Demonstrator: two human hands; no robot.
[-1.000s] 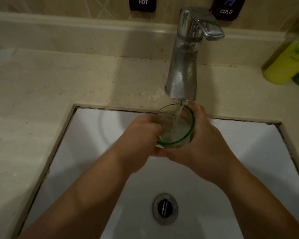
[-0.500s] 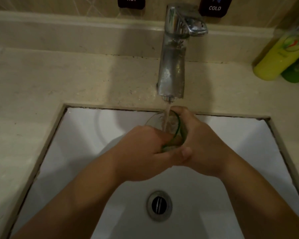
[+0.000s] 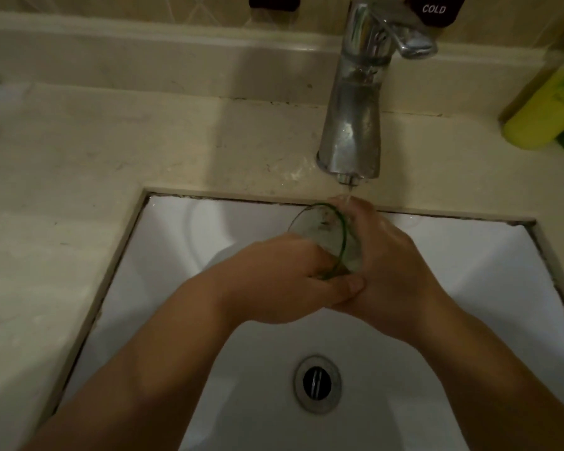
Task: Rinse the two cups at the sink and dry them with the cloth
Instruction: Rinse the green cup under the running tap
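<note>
Rinsing one glass cup (image 3: pixel 326 239) tilted under the tap (image 3: pixel 352 125) over the sink (image 3: pixel 163 255), your right hand (image 3: pixel 394 271) grasps it, your left hand (image 3: pixel 274 281) reaches inside, leaving another cup and drying.

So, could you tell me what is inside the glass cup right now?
Fingers of the left hand reach into the tilted glass cup; any water within cannot be made out.
</note>
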